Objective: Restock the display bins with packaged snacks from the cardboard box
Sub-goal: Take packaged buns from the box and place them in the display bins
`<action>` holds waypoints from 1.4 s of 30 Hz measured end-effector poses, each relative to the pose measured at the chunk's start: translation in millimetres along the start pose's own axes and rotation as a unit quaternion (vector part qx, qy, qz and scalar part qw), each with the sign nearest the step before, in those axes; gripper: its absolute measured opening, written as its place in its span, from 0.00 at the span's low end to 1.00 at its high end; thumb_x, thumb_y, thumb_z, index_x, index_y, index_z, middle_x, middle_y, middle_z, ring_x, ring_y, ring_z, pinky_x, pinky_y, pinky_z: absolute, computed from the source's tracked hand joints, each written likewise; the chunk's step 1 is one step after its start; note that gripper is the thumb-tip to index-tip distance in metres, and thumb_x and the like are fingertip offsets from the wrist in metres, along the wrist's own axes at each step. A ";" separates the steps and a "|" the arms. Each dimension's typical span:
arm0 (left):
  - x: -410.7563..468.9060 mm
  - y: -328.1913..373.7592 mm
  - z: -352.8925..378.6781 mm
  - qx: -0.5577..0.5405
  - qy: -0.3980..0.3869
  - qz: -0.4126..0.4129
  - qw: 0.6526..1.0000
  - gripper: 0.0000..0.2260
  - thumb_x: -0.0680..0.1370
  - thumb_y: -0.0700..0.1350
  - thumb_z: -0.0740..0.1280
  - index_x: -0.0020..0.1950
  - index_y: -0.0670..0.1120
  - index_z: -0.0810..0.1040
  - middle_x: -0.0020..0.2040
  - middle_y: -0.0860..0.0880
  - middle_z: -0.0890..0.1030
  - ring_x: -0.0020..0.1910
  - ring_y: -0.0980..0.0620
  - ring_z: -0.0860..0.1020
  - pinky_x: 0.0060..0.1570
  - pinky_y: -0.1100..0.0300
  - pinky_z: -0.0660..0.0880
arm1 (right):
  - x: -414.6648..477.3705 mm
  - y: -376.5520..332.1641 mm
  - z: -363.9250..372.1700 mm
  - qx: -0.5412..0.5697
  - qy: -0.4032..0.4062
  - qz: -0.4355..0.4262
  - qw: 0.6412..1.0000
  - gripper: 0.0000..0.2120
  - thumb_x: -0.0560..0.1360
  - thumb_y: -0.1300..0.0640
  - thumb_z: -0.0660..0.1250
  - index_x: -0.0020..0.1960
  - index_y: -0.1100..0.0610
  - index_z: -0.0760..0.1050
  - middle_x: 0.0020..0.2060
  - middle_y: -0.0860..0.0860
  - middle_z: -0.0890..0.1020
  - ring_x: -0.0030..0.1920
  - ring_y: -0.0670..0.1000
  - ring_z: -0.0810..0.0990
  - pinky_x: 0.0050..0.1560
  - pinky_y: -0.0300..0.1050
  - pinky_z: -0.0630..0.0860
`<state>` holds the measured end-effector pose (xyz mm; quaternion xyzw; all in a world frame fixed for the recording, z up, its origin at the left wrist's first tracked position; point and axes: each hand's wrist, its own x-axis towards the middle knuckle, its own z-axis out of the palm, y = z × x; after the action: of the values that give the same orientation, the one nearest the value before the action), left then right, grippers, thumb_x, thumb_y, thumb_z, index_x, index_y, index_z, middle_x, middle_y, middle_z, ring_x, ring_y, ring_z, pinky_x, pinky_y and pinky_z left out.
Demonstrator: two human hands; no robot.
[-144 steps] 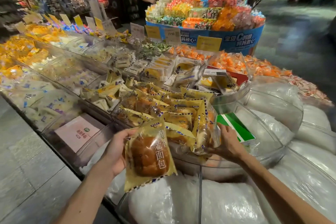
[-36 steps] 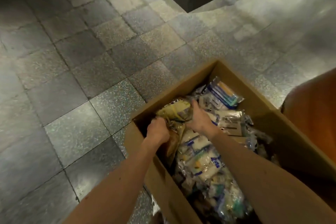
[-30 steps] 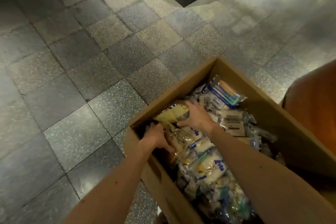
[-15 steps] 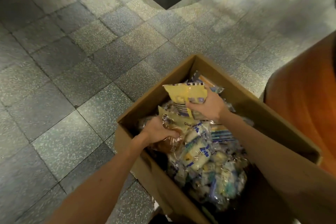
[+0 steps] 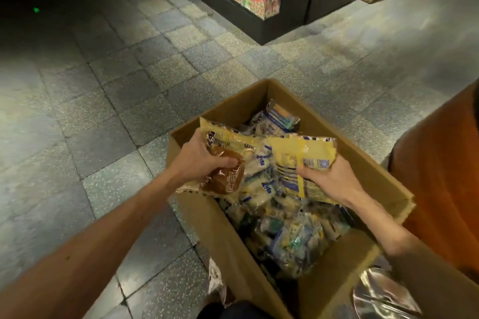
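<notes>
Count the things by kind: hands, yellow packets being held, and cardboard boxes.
Hands: 2, the left hand and the right hand
Yellow packets held: 2, one per hand
Cardboard box: 1
Total: 5

The box (image 5: 207, 228) is plain brown cardboard, dull and a bit rough. The bread packet (image 5: 225, 171) is thin, clear plastic, shiny and wrinkled. The yellow packet (image 5: 303, 153) is crinkly, shiny plastic too. The floor (image 5: 103, 111) is speckled stone tiles, smooth with a soft shine. The silver thing (image 5: 383, 292) may be foil.
</notes>
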<state>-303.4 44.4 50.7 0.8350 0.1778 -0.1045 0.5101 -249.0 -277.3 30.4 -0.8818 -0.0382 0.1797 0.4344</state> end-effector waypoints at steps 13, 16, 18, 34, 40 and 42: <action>-409.3 14.9 4.3 -0.058 0.315 -0.055 0.946 0.29 0.58 0.59 0.80 0.56 0.55 0.77 0.48 0.59 0.85 0.48 0.61 0.83 0.51 0.58 0.79 | -178.4 -80.5 47.0 -0.009 -0.277 -0.244 0.929 0.27 0.60 0.32 0.77 0.54 0.40 0.77 0.50 0.43 0.84 0.52 0.47 0.83 0.55 0.53 0.81; -507.1 7.3 18.3 -0.081 0.406 -0.083 0.906 0.24 0.63 0.53 0.81 0.55 0.54 0.78 0.47 0.61 0.85 0.48 0.62 0.83 0.50 0.60 0.79 | -229.7 -110.0 85.6 0.010 -0.360 -0.292 0.886 0.31 0.59 0.37 0.81 0.57 0.45 0.77 0.47 0.44 0.86 0.49 0.45 0.85 0.50 0.50 0.83; -571.6 -2.6 35.3 -0.105 0.472 -0.108 0.869 0.22 0.64 0.48 0.82 0.54 0.53 0.78 0.46 0.61 0.85 0.46 0.63 0.83 0.49 0.64 0.78 | -272.8 -126.4 115.5 0.000 -0.413 -0.330 0.849 0.29 0.62 0.48 0.81 0.60 0.52 0.77 0.45 0.45 0.86 0.45 0.43 0.85 0.44 0.41 0.83; -986.9 -72.7 310.1 -0.435 0.822 -0.125 0.346 0.40 0.58 0.54 0.83 0.65 0.48 0.70 0.59 0.42 0.83 0.55 0.43 0.83 0.55 0.42 0.80 | -754.9 -76.7 233.7 -0.022 -0.748 -0.379 0.545 0.38 0.60 0.39 0.82 0.64 0.52 0.73 0.51 0.49 0.85 0.49 0.46 0.85 0.49 0.44 0.79; -1063.1 -87.7 378.8 -0.534 0.785 -0.037 0.313 0.42 0.62 0.47 0.84 0.71 0.52 0.66 0.61 0.42 0.83 0.56 0.40 0.83 0.52 0.41 0.81 | -876.7 -39.6 220.9 -0.019 -0.792 -0.347 0.501 0.38 0.57 0.37 0.81 0.61 0.51 0.75 0.45 0.46 0.86 0.44 0.41 0.85 0.41 0.35 0.77; -1075.1 -90.1 386.7 -0.527 0.794 -0.039 0.301 0.35 0.63 0.42 0.80 0.67 0.50 0.70 0.59 0.42 0.83 0.53 0.42 0.84 0.44 0.49 0.82 | -901.7 -31.4 223.7 -0.020 -0.804 -0.337 0.490 0.38 0.54 0.36 0.81 0.60 0.50 0.76 0.47 0.45 0.87 0.47 0.46 0.85 0.46 0.42 0.78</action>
<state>-1320.7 -466.5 182.8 0.0589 0.5459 0.7055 0.4481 -1165.3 -291.2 185.9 -0.2833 -0.6687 0.6494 0.2253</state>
